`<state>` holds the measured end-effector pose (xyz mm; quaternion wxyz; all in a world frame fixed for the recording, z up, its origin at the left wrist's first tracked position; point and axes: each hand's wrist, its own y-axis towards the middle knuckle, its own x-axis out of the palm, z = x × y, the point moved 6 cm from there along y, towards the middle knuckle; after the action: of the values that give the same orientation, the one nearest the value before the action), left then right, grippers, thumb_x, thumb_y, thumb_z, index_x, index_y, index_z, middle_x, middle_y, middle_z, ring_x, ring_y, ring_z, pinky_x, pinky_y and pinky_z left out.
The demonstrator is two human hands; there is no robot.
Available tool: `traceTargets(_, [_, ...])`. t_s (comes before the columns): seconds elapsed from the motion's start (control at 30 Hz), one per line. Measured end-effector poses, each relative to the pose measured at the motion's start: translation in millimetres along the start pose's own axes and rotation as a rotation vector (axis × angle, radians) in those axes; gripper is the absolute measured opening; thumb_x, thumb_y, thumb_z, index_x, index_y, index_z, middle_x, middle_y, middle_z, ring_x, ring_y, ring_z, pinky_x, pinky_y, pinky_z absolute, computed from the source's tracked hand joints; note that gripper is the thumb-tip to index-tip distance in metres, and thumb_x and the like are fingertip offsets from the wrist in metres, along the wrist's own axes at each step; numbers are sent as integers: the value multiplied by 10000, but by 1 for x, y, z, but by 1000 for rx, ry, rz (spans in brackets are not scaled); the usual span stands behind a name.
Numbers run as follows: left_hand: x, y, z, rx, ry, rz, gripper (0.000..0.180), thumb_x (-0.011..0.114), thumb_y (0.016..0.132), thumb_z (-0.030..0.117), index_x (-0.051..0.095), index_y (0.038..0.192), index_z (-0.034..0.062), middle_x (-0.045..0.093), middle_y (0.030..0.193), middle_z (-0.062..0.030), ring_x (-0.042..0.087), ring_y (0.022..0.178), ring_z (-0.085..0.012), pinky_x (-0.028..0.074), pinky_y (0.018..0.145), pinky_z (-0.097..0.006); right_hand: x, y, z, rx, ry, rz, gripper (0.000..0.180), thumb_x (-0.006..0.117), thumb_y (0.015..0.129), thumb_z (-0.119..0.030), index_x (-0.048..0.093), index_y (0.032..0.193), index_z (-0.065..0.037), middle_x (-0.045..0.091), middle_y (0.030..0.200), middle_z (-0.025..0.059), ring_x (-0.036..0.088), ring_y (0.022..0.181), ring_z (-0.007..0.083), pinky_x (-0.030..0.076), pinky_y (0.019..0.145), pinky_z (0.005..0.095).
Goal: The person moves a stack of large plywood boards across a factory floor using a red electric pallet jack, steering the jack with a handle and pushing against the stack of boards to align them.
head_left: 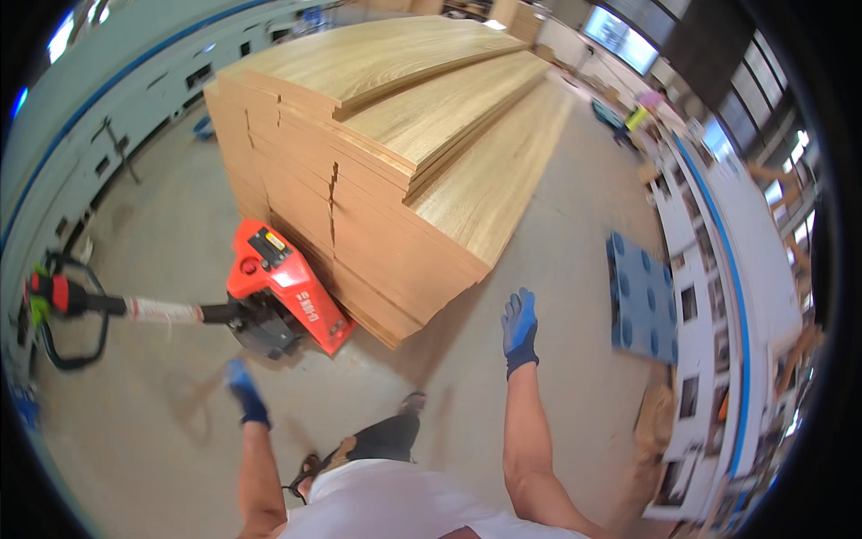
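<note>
Blue work gloves cover both of my hands. My right hand (520, 329) hangs in the air near the front right corner of a tall stack of wood-grain boards (377, 242); its fingers are stretched out and it holds nothing. My left hand (244, 388) is smeared by motion, so its fingers do not show clearly. It is nearest to a red pallet truck (285, 283), whose body stands against the front of the stack. The truck's long handle (166, 311) points left and ends in a black loop grip (76, 357). Neither hand touches the boards or the truck.
Long white machines with blue stripes line the left (117, 99) and right (718, 296) sides. A blue plastic pallet (642, 301) leans at the right machine. Farther back on the right is a person (636, 117) in a bright vest. Grey floor (575, 395) surrounds the stack.
</note>
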<state>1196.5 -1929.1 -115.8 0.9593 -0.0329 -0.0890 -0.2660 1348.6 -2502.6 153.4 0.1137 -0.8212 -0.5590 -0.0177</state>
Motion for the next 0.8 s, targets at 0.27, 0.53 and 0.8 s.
traceTargets(0.27, [310,-245,227,123,-40,-329,507,514,931,190,379,1335,-86,431,1368,-225,401,1287,-282,283,1072,-351,20,140,-79,-89,-5,-158,839,314,892,-647,76,1485,-102,73,1532,198,70,1423,321,35,1124,454])
traceTargets(0.53, [366,-294,259,440,64,96,615,351,970,344,296,1363,-126,347,1421,-243,326,1336,-312,224,1101,-364,37,302,-129,-477,37,-345,702,381,955,-465,147,1470,-48,138,1535,116,148,1406,238,139,1121,351])
traceTargets(0.8, [362,-268,221,439,-330,404,724,361,933,511,390,1293,-117,492,1248,-196,504,1137,-268,423,941,-382,83,255,-160,-1260,-262,-93,495,475,937,-236,397,1321,66,373,1402,182,442,1213,295,313,1068,421])
